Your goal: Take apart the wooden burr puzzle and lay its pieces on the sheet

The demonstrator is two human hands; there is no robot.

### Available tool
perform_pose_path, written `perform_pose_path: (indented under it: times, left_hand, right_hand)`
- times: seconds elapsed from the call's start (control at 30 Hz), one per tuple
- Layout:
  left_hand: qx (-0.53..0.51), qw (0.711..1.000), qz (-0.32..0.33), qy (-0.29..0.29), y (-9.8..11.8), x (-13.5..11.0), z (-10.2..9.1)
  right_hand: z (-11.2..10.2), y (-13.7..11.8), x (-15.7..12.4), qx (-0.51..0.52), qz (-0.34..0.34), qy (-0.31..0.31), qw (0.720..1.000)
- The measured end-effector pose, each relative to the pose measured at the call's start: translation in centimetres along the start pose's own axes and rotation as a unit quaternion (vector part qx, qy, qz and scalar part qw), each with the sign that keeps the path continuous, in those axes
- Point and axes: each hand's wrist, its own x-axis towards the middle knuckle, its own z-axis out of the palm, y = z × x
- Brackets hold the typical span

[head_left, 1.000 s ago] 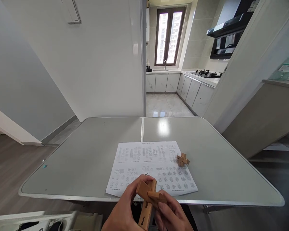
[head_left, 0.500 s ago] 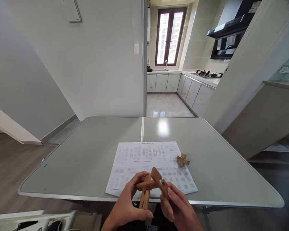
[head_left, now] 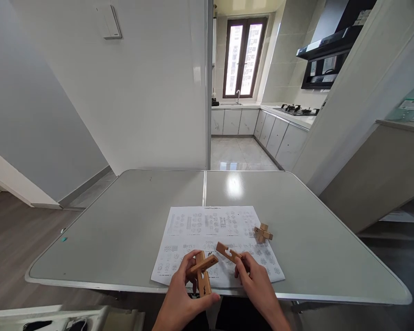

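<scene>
Near the table's front edge, my left hand [head_left: 183, 290] grips crossed wooden puzzle pieces [head_left: 203, 272], with fingers behind and thumb in front. Dark marks show on their faces. My right hand [head_left: 257, 280] pinches a single notched wooden puzzle piece [head_left: 226, 250] by its right end. That bar tilts down to the right, its cutout showing, and is apart from the pieces in my left hand. Below both hands lies a white instruction sheet [head_left: 188, 236] with small printed diagrams. On its right edge sits a small cross-shaped wooden puzzle [head_left: 263, 233].
The grey folding table [head_left: 331, 248] has a seam down its middle. A small teal bit [head_left: 64, 239] lies near its left edge. At lower left stands a white container [head_left: 89, 317] with dark items in it. Beyond the table is a kitchen.
My right hand has drawn its notched piece away from the crossed pieces, toward the right. My left hand has shifted slightly left and down, still holding them.
</scene>
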Motion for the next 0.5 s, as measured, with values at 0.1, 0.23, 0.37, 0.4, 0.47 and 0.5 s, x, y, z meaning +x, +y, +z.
perform_pose_path:
  times: [0.1,0.23,0.37,0.4,0.47,0.5]
  left_hand:
    - [0.023,1.000,0.001,0.012,-0.2,-0.1,0.3]
    - [0.038,0.999,-0.002,0.012,-0.2,-0.1,0.7]
    - [0.042,0.999,0.001,0.021,0.4,-0.3,0.9]
    - [0.044,0.999,0.001,0.022,0.5,-0.3,1.0]
    - [0.051,0.998,-0.004,0.022,0.7,-0.3,1.0]
    - [0.055,0.998,-0.006,0.021,0.7,-0.3,0.9]
  right_hand:
    - [0.3,0.4,0.3,-0.031,0.003,0.007,1.000]
    - [0.4,0.8,0.5,-0.075,0.018,0.020,0.997]
    - [0.4,1.3,0.8,-0.118,0.029,0.019,0.992]
    - [0.4,1.3,0.8,-0.127,0.032,0.018,0.991]
    - [0.4,1.2,0.9,-0.137,0.036,0.016,0.990]
    - [0.3,1.0,1.0,-0.139,0.038,0.018,0.989]
